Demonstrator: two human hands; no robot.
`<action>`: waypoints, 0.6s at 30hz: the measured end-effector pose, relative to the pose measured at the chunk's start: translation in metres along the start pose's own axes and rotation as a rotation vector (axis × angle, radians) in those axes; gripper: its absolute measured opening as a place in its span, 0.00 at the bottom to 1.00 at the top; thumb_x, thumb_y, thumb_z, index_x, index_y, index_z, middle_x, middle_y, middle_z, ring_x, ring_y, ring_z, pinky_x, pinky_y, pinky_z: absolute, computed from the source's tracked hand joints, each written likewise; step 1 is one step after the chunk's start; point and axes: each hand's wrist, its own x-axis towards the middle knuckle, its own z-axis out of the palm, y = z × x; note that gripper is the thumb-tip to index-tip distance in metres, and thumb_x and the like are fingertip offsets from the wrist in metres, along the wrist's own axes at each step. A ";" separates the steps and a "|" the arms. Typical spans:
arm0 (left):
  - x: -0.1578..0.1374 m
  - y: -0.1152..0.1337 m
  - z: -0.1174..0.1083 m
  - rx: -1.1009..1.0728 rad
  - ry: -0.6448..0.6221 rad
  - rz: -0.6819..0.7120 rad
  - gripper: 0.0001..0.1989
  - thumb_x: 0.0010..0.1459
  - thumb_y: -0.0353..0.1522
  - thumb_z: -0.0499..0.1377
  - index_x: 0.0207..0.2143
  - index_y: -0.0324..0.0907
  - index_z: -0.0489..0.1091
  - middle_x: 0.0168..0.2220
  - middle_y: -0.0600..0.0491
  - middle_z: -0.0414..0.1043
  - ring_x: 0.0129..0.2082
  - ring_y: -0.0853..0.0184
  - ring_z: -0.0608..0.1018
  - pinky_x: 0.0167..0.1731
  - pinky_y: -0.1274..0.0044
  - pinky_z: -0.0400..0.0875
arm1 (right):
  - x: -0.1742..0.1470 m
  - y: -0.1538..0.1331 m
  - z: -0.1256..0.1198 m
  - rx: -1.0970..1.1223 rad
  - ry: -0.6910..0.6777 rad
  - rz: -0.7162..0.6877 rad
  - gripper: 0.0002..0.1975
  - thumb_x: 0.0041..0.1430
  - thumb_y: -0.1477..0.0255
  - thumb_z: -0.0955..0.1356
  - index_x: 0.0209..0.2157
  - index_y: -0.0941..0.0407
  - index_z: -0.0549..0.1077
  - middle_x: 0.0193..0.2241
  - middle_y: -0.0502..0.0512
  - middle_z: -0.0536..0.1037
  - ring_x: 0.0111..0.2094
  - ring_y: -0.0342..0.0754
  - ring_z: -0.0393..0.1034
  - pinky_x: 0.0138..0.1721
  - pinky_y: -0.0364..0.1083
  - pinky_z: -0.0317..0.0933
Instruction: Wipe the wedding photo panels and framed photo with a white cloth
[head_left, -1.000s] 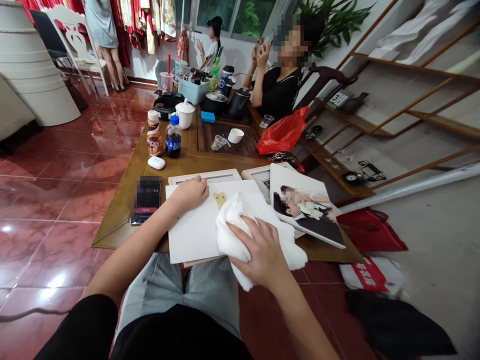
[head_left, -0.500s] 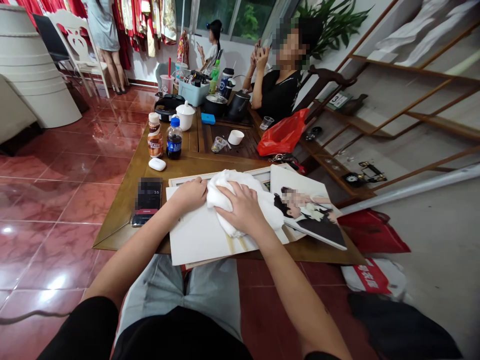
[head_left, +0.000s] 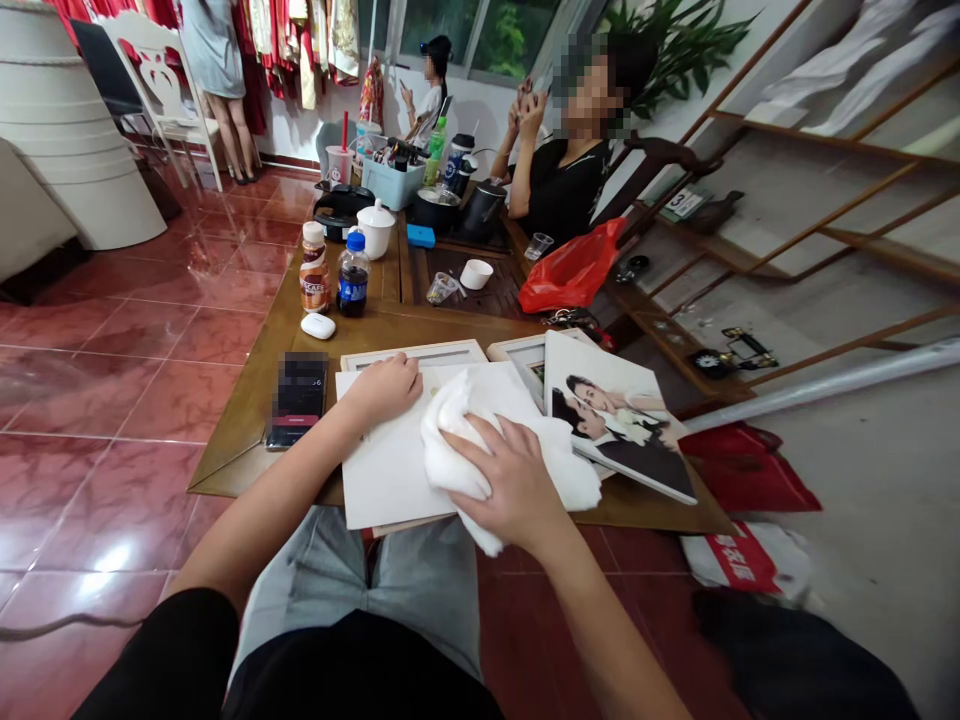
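My right hand (head_left: 511, 482) grips a bunched white cloth (head_left: 452, 418), its fingers spread over the folds. The cloth lies on a pale photo panel (head_left: 386, 475), and one end trails right while a corner hangs past the near edge. My left hand (head_left: 386, 388) rests on the panel's upper left part with no object in it. Under the panel, the rim of a light picture frame (head_left: 420, 353) shows. Beside the cloth, a wedding photo panel (head_left: 615, 415) lies tilted over another frame, overhanging the table's right side.
On the wooden table (head_left: 247, 400) are a phone (head_left: 298, 400), a white earbud case (head_left: 318, 326), a cola bottle (head_left: 352, 275), a coffee bottle (head_left: 315, 268) and a lidded white cup (head_left: 376, 228). A red plastic bag (head_left: 574, 268) lies farther back. Across the table sits a person (head_left: 566, 170).
My right hand has drawn the cloth right and toward me, uncovering more of the panel and the photo. My left hand stays in nearly the same place, now apart from the cloth.
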 end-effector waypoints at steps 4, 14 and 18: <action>0.001 0.000 0.001 -0.001 0.006 0.000 0.20 0.73 0.34 0.43 0.51 0.34 0.70 0.47 0.41 0.75 0.45 0.56 0.80 0.48 0.69 0.72 | -0.029 -0.011 -0.008 0.036 0.024 -0.069 0.31 0.53 0.59 0.71 0.59 0.48 0.74 0.59 0.60 0.72 0.59 0.68 0.57 0.59 0.64 0.50; 0.000 0.000 0.001 0.008 0.014 0.007 0.19 0.73 0.34 0.43 0.50 0.34 0.70 0.46 0.42 0.75 0.44 0.57 0.80 0.46 0.69 0.72 | -0.019 -0.026 -0.004 0.053 0.029 -0.090 0.31 0.55 0.54 0.70 0.59 0.48 0.74 0.59 0.60 0.72 0.59 0.68 0.57 0.60 0.64 0.48; 0.000 -0.001 0.000 0.010 0.010 0.022 0.19 0.73 0.33 0.43 0.50 0.34 0.70 0.45 0.41 0.75 0.46 0.56 0.80 0.47 0.69 0.72 | 0.005 -0.033 0.001 0.034 -0.010 0.029 0.31 0.56 0.53 0.70 0.61 0.48 0.73 0.61 0.61 0.70 0.59 0.70 0.57 0.59 0.66 0.48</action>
